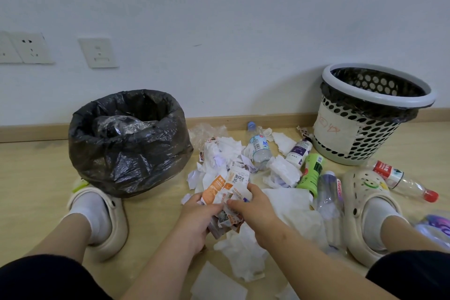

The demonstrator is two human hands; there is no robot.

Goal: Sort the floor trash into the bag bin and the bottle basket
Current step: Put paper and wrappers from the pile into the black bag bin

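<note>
I saw the left hand (pixel 197 218) and right hand (pixel 253 212) close together low in the middle, each gripping one bunch of paper wrappers (pixel 215 190) held between them, bag bin (pixel 126 158) up to their left, bottle basket (pixel 375 135) at the upper right, bottles (pixel 311 173) on the floor (pixel 36 178) below it.

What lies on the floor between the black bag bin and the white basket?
Head view: crumpled tissues, a clear wrapper, a blue-capped bottle and a purple-labelled bottle.
</note>
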